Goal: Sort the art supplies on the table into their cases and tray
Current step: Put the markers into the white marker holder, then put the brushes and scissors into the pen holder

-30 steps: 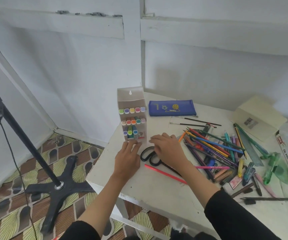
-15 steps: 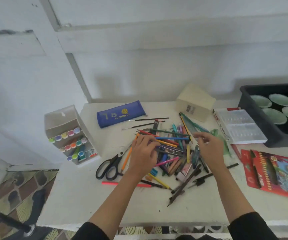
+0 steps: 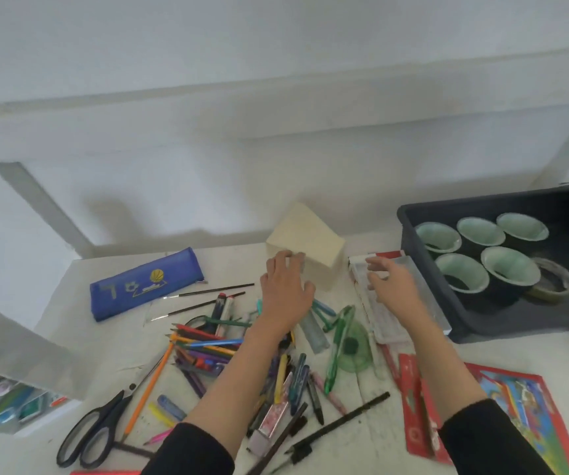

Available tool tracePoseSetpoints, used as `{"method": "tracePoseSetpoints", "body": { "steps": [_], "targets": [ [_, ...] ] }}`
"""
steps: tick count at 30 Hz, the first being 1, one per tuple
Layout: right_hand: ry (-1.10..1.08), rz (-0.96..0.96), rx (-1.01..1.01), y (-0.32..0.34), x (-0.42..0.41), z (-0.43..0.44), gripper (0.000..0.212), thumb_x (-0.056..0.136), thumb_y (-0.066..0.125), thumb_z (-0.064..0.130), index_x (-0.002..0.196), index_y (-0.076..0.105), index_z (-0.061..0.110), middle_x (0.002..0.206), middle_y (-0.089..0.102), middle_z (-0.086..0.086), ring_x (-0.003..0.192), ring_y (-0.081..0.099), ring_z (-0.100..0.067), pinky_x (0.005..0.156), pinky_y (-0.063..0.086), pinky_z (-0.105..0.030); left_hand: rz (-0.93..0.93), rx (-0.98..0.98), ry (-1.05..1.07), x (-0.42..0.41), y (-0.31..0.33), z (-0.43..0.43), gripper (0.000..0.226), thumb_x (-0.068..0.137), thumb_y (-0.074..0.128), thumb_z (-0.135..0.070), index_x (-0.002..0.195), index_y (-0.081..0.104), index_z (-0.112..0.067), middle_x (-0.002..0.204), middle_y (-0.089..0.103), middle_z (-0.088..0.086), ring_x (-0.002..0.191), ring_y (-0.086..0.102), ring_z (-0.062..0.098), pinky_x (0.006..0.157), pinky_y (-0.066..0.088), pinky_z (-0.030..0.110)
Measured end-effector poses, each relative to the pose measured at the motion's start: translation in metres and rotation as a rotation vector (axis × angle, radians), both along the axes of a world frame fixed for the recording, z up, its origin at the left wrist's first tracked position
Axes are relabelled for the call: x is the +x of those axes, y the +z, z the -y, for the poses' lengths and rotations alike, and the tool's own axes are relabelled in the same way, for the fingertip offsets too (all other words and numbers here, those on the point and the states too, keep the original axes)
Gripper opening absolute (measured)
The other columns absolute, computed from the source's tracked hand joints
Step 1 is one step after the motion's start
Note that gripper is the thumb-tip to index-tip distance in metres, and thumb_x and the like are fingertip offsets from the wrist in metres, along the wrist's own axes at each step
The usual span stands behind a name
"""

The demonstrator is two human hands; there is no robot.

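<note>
- Cream cardboard is what your left hand (image 3: pixel 286 296) meets: the box (image 3: pixel 307 234) stands right at your fingertips (image 3: pixel 291 260), which are spread and nearly straight. They look to be touching its near face and are curled round nothing.
- Your right hand (image 3: pixel 394 289) hovers over the clear plastic case (image 3: pixel 425 286). Its fingers (image 3: pixel 377 267) are apart and slightly bent and hold nothing. I cannot tell whether they touch the lid.
- My reading is that you are early in the sorting, choosing a container rather than picking up supplies. The heap of pens and pencils (image 3: pixel 207 344) lies loose on the table (image 3: pixel 112 344), behind your left fingers and beneath that forearm.
- The black tray (image 3: pixel 410 234) with its cups sits just to the right of your right fingers. The blue pencil case (image 3: pixel 146 286) lies well to the left of your left fingers.
- Next you would likely need to close your fingers round the box or the case, draw it nearer and open it. Get a firm hold before lifting.
- Mind the green protractor (image 3: pixel 351 347) lying between your wrists.
</note>
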State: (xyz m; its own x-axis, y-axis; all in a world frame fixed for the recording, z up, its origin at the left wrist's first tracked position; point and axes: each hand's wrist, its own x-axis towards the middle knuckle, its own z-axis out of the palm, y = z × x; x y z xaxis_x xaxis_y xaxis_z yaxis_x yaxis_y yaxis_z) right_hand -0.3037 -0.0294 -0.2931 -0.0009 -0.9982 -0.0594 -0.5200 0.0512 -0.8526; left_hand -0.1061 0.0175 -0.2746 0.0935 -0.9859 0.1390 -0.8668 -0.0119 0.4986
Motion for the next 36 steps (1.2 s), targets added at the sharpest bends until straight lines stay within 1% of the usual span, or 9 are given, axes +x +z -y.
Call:
{"method": "tracePoseSetpoints", "body": {
  "steps": [3,8,13,16,19,21,25,28,36],
  "targets": [
    [0.062,0.024,0.048,0.007,0.009,0.031,0.036,0.096,0.049,0.025,0.13,0.05,0.016,0.122,0.056,-0.004,0.101,0.06,-0.026,0.084,0.05,-0.041,-0.049,0.031,0.039,-0.014,0.005,0.029,0.059,0.09,0.052,-0.022,0.144,0.03,-0.018,0.148,0.024,0.006,0.135,0.019,0.024,0.104,0.026,0.04],
    [0.146,0.091,0.161,0.008,0.032,0.053,0.039,0.099,0.042,0.035,0.132,0.045,0.015,0.114,0.052,0.0,0.078,0.063,-0.021,0.053,0.044,-0.024,-0.134,0.094,0.126,-0.029,0.003,0.053,0.057,0.094,0.048,-0.023,0.146,0.027,-0.016,0.154,0.018,0.008,0.141,0.012,0.024,0.11,0.024,0.043],
    [0.222,0.199,0.108,-0.003,0.043,0.051,0.024,0.097,0.049,0.03,0.094,0.054,0.006,0.087,0.058,-0.005,0.076,0.055,-0.019,0.06,0.044,-0.023,-0.25,0.064,0.234,-0.045,-0.005,0.058,0.052,0.093,0.05,-0.022,0.142,0.034,-0.013,0.155,0.015,0.011,0.143,0.005,0.025,0.114,0.017,0.038],
    [0.251,0.285,0.047,-0.003,0.046,0.049,0.019,0.095,0.054,0.022,0.093,0.054,0.003,0.08,0.057,-0.007,0.072,0.061,-0.03,0.066,0.052,-0.04,-0.351,0.028,0.284,-0.051,-0.005,0.057,0.049,0.094,0.049,-0.02,0.141,0.035,-0.015,0.155,0.012,0.009,0.143,0.001,0.022,0.115,0.012,0.036],
    [0.296,0.283,-0.069,-0.002,0.05,0.045,0.01,0.093,0.057,0.019,0.09,0.055,0.01,0.078,0.055,-0.013,0.068,0.057,-0.032,0.062,0.05,-0.04,-0.477,-0.028,0.356,-0.048,0.004,0.057,0.047,0.094,0.049,-0.018,0.139,0.037,-0.017,0.152,0.018,0.008,0.14,0.01,0.022,0.112,0.016,0.033],
    [0.368,0.182,-0.227,-0.003,0.054,0.04,0.001,0.091,0.059,0.012,0.092,0.058,0.013,0.082,0.052,-0.008,0.067,0.052,-0.021,0.06,0.044,-0.024,-0.612,-0.043,0.414,-0.043,0.01,0.059,0.05,0.094,0.051,-0.024,0.14,0.035,-0.021,0.15,0.022,0.005,0.137,0.018,0.024,0.108,0.021,0.032],
    [0.522,0.006,-0.474,-0.005,0.062,0.027,0.018,0.09,0.054,0.001,0.105,0.061,0.008,0.093,0.044,-0.001,0.073,0.045,-0.012,0.065,0.04,-0.018,-0.856,-0.062,0.54,-0.026,0.02,0.072,0.076,0.083,0.066,-0.025,0.145,0.023,-0.027,0.141,0.027,0.005,0.123,0.039,0.025,0.102,0.041,0.043],
    [0.597,-0.029,-0.49,-0.007,0.063,0.028,0.029,0.091,0.044,0.0,0.115,0.06,0.008,0.097,0.046,-0.005,0.083,0.048,-0.02,0.069,0.046,-0.033,-0.958,-0.1,0.52,-0.016,0.019,0.081,0.071,0.084,0.06,-0.005,0.143,0.026,-0.025,0.133,0.037,0.0,0.117,0.047,0.022,0.093,0.049,0.04],
    [0.696,-0.03,-0.309,-0.009,0.051,0.042,0.046,0.089,0.039,-0.012,0.126,0.056,0.01,0.113,0.051,-0.003,0.083,0.051,-0.015,0.08,0.04,-0.017,-0.896,-0.114,0.286,-0.014,-0.006,0.089,0.057,0.095,0.041,0.0,0.145,0.033,-0.027,0.135,0.052,-0.008,0.123,0.052,0.015,0.092,0.054,0.04]
  ]
}}
